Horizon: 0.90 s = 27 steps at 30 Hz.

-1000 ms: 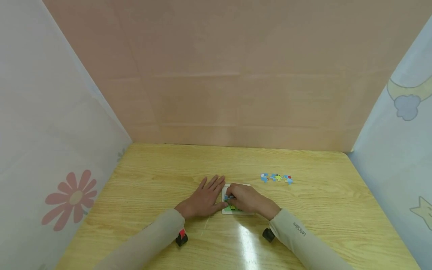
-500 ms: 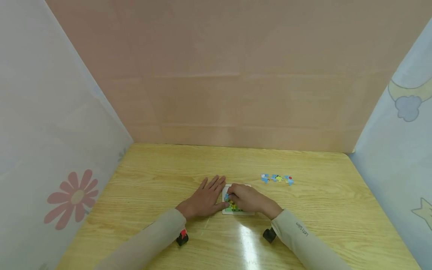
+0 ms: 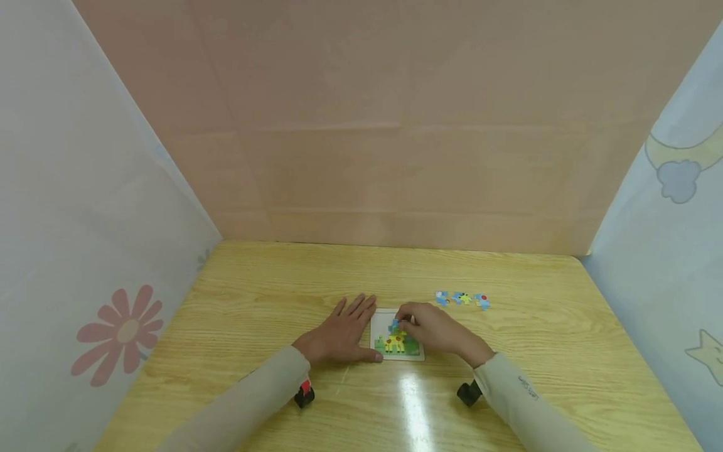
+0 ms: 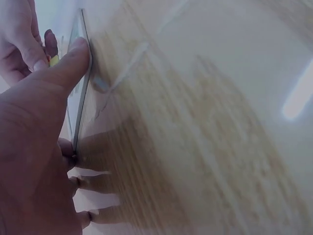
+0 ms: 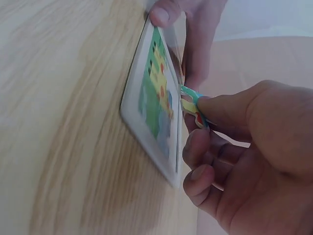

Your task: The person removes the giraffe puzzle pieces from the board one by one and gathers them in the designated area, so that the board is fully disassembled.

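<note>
A small white-framed jigsaw board (image 3: 381, 317) lies on the table, its lower part filled with a yellow giraffe on green. My left hand (image 3: 339, 336) lies flat at the board's left side, fingers spread, with the thumb on the lower left corner. Over the middle of the board, my right hand (image 3: 433, 328) pinches a jigsaw piece (image 5: 190, 102) between thumb and fingers. Blue, green and yellow show on that piece, which stands tilted above the board in the right wrist view. The right fingers partly cover it.
Several loose jigsaw pieces (image 3: 463, 298), blue with yellow and red, lie in a row on the wooden table (image 3: 282, 276) beyond the board to the right. A tan panel (image 3: 395, 188) closes off the back, with patterned cloth at both sides.
My right hand has moved right from the board's left part, carrying the jigsaw piece, so more of the giraffe shows. My left hand stays put, its thumb shifted slightly down to the corner.
</note>
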{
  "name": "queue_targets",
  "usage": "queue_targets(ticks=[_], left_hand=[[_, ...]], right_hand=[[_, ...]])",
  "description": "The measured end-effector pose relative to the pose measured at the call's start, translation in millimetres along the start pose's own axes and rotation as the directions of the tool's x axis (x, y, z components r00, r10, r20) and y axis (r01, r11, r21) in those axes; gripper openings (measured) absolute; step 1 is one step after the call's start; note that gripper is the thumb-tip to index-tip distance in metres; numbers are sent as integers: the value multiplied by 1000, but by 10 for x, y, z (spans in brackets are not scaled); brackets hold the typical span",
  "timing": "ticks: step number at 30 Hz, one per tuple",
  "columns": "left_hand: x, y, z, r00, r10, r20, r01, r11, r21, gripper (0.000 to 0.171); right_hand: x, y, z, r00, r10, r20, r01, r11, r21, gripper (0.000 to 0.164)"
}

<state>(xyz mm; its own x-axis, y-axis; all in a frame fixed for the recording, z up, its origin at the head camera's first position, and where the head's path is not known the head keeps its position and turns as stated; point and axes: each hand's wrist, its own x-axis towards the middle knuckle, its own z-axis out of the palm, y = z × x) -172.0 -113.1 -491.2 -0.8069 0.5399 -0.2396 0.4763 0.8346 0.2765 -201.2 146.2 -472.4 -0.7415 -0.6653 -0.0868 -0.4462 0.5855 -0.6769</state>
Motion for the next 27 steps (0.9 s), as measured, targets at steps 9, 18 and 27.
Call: queue_targets(ticks=[9, 18, 27], left_hand=[[-11, 15, -3, 1000, 0, -22, -1, 999, -34, 112], [16, -24, 43, 1000, 17, -24, -18, 999, -30, 113], [17, -16, 25, 1000, 9, -11, -9, 999, -33, 113]], right_hand=[[-214, 185, -97, 996, 63, -56, -63, 998, 4, 12], [-374, 336, -296, 989, 109, -99, -110, 994, 0, 11], [-453, 486, -392, 984, 134, -117, -138, 990, -23, 10]])
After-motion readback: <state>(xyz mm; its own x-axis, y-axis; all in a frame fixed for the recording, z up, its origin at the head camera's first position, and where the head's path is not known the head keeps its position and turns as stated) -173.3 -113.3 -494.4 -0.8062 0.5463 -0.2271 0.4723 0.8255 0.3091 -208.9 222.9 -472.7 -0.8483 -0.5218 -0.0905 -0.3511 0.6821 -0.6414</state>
